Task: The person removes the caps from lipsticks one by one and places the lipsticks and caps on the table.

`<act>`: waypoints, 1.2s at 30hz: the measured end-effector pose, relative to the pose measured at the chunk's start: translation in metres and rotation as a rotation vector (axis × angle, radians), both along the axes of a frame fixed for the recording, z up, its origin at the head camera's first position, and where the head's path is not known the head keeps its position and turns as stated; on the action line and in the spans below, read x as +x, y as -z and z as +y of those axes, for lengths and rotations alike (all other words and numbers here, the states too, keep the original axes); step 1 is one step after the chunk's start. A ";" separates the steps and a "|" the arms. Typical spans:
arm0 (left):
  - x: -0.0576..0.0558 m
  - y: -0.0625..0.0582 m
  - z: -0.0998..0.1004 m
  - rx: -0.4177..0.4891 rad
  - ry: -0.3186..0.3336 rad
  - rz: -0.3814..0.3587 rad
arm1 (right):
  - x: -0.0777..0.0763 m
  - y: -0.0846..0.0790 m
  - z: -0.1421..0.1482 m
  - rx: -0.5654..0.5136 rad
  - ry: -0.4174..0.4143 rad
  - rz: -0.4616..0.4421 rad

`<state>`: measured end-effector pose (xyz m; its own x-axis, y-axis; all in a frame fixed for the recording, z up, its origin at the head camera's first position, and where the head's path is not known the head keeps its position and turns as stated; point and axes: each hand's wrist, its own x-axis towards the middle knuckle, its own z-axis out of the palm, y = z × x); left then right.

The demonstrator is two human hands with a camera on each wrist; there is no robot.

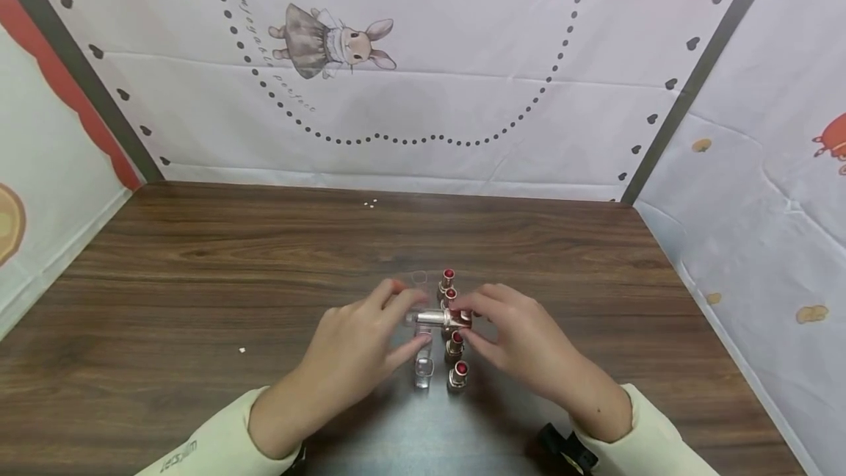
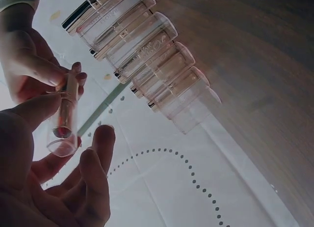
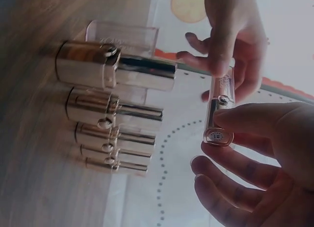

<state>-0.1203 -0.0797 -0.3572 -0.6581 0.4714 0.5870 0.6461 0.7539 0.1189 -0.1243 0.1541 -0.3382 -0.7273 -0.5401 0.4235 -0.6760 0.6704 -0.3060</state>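
Observation:
Between my two hands a lipstick (image 1: 432, 319) lies level above the row, a clear cap (image 2: 63, 146) around its red tip. My left hand (image 1: 357, 340) pinches the cap end between thumb and fingers. At the other end, my right hand (image 1: 522, 333) pinches the shiny base (image 3: 219, 134) between thumb and fingers, its round label facing outward. Below the hands several uncapped lipsticks (image 1: 460, 373) stand upright in a line, red tips up. Just left of them runs a row of clear caps (image 1: 424, 372), partly hidden by the left hand.
A few tiny white bits (image 1: 371, 203) lie near the back of the wooden table (image 1: 264, 241), and another white bit (image 1: 241, 350) is left of the left hand. Printed cloth walls (image 1: 463, 35) enclose the back and sides.

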 end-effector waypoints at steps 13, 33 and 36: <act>0.001 0.004 0.001 -0.003 0.091 0.045 | 0.010 0.000 -0.004 0.011 -0.036 0.013; 0.002 0.005 0.002 -0.016 0.082 0.035 | 0.009 0.003 -0.002 -0.018 -0.055 -0.044; 0.002 0.006 0.002 -0.013 0.086 0.034 | 0.010 0.004 -0.003 -0.002 -0.054 -0.044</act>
<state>-0.1179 -0.0777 -0.3628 -0.5949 0.5331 0.6016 0.7119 0.6969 0.0865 -0.1145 0.1509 -0.3426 -0.7155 -0.5778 0.3928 -0.6966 0.6328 -0.3381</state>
